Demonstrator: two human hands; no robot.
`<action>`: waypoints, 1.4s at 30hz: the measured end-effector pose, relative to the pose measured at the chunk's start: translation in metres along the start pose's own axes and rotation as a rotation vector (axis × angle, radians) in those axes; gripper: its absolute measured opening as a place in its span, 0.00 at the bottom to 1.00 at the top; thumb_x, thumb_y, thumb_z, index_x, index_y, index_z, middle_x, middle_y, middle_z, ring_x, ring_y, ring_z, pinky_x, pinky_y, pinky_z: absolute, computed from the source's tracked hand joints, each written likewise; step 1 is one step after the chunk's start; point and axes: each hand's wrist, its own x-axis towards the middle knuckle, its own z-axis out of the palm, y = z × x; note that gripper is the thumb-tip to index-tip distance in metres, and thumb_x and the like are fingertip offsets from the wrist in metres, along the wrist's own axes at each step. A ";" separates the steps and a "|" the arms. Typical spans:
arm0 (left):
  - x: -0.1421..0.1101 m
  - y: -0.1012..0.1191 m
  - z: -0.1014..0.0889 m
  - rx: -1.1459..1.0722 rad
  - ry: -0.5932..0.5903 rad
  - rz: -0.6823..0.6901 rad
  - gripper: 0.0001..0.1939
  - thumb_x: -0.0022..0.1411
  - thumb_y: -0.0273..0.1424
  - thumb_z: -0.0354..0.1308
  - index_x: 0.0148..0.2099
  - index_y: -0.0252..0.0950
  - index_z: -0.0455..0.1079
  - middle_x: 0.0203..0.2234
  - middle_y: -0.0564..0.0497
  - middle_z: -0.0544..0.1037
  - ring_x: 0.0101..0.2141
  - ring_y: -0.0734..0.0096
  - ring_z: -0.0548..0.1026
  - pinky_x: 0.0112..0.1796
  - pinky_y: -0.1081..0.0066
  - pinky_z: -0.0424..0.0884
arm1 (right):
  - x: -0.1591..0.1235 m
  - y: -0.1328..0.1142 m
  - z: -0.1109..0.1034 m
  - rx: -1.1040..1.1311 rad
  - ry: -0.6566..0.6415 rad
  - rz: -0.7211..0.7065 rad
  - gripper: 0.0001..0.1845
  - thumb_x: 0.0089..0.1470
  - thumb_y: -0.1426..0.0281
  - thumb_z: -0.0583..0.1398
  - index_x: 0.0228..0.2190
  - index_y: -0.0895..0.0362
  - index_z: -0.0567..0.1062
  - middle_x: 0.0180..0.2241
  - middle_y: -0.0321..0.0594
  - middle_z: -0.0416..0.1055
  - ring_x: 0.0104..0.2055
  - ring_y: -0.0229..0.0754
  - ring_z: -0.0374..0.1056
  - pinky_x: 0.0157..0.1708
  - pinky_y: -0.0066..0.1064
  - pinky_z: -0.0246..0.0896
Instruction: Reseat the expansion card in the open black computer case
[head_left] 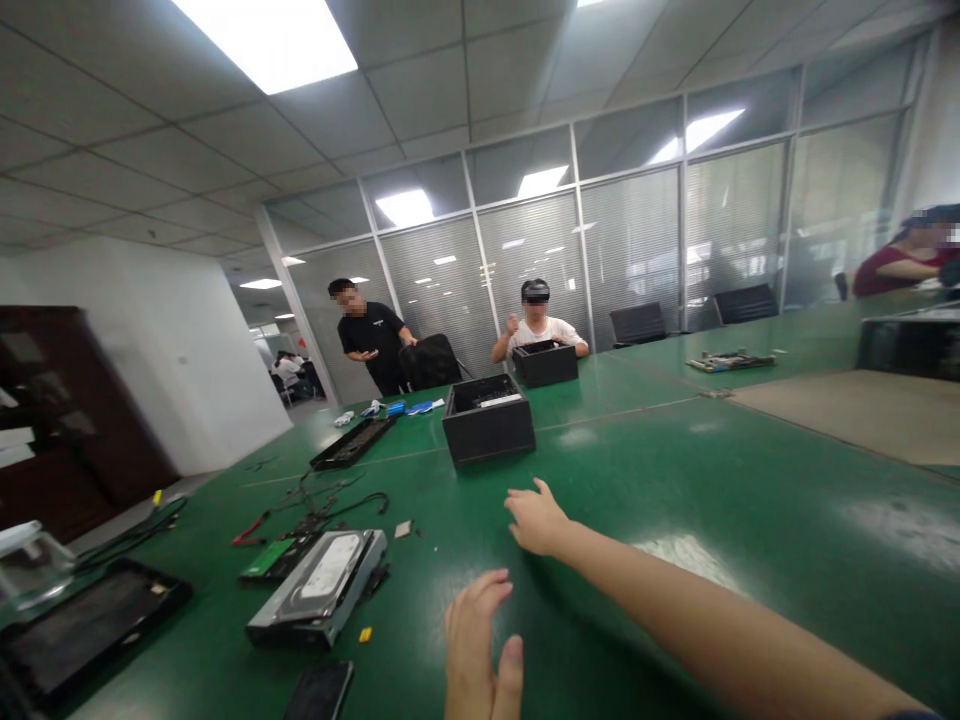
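Note:
My right hand [538, 517] reaches forward over the green table [675, 440], its fingers apart and holding nothing. Close to me at the bottom centre, my left hand [478, 645] is raised with thumb and fingers apart, also with nothing in it. Beyond my right hand stands a black open-topped box [489, 432] with parts inside; a gap separates the two. To the left of my left hand lie a silver hard drive in a metal bracket [321, 585], a small yellow piece [365, 635] and a black phone-like slab [321, 690].
Left are a green circuit board [274, 558], loose cables [367, 500], a black tray [97, 615] and a clear container [31, 565]. Farther back lie a long black panel [354, 443] and blue items [409, 408]. A person sits behind another black box [547, 364]; others are nearby.

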 end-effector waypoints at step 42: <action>0.012 0.022 0.005 -0.122 -0.276 -0.268 0.16 0.68 0.40 0.49 0.51 0.38 0.69 0.42 0.45 0.76 0.42 0.59 0.75 0.43 0.60 0.73 | -0.224 0.153 -0.138 -0.136 0.520 0.261 0.29 0.61 0.49 0.53 0.48 0.59 0.75 0.44 0.49 0.74 0.49 0.52 0.66 0.56 0.46 0.47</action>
